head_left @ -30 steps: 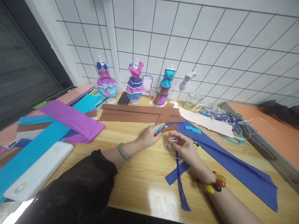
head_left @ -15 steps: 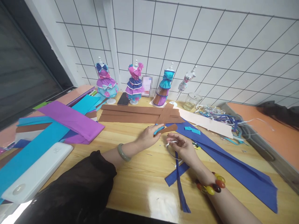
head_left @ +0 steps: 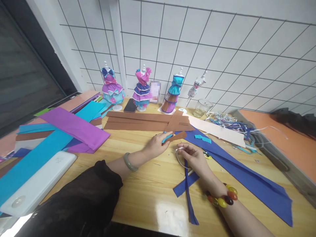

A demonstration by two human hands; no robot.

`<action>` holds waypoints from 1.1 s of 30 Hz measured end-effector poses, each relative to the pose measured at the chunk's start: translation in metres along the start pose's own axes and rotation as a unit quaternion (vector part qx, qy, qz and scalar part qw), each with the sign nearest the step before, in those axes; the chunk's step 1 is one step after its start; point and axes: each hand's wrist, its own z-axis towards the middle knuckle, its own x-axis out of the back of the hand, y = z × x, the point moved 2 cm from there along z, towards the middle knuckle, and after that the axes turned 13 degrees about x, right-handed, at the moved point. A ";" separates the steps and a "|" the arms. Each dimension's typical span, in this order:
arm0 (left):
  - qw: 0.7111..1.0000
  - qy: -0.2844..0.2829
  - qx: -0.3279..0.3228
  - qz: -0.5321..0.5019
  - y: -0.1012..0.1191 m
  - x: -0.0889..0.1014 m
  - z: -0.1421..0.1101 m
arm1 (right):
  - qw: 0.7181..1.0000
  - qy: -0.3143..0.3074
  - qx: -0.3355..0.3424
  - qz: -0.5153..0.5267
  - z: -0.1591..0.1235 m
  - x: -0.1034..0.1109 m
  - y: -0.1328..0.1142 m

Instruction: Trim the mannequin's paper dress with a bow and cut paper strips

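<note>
My left hand (head_left: 156, 145) lies low over the table with its fingers stretched out, beside a short brown strip (head_left: 179, 136) and a small turquoise piece (head_left: 167, 136). Whether the fingertips press on these pieces is hard to see. My right hand (head_left: 194, 157) is closed in a pinch on a thin white ribbon (head_left: 179, 158), which loops down below the fingers. Under that hand, a narrow dark blue strip (head_left: 189, 200) crosses a short blue piece (head_left: 182, 188). Partly hidden behind my right fingers are scissors (head_left: 207, 155) with yellow on the handle.
Several small dress forms (head_left: 113, 84) stand along the tiled wall, near a phone (head_left: 130, 105) and a glass jar (head_left: 202, 108). Brown strips (head_left: 138, 121), a long blue strip (head_left: 247, 176), tangled ribbons (head_left: 227, 120), purple paper (head_left: 79, 128) and a white power bank (head_left: 40, 182) surround my hands.
My right hand's fingers have drawn closer together on the white ribbon. The left hand has stayed nearly in place, and the view has shifted very slightly.
</note>
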 end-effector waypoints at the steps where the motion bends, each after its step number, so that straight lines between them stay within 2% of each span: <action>1: 1.000 -0.001 -0.001 0.000 0.000 0.000 0.000 | 1.000 0.001 -0.004 -0.013 0.000 0.000 0.000; 5: 1.000 -0.001 -0.005 -0.001 0.001 0.001 0.000 | 0.999 -0.017 -0.010 -0.041 -0.001 0.000 -0.002; 12: 1.000 -0.001 -0.004 0.004 0.000 0.001 0.000 | 0.999 -0.043 -0.011 -0.032 0.000 -0.001 -0.003; 20: 1.000 -0.001 -0.009 0.004 0.000 0.000 0.001 | 0.995 -0.090 -0.006 0.030 -0.002 -0.004 0.000; 25: 1.000 -0.001 -0.003 0.001 0.001 0.001 0.000 | 0.993 -0.119 0.005 -0.010 -0.004 -0.006 -0.008; 30: 1.000 0.000 -0.004 0.001 0.001 0.002 0.000 | 0.991 -0.123 0.012 -0.042 -0.006 -0.007 -0.015; 33: 1.000 0.003 -0.006 0.000 0.001 0.002 0.000 | 0.996 -0.080 0.008 -0.038 -0.003 -0.003 -0.011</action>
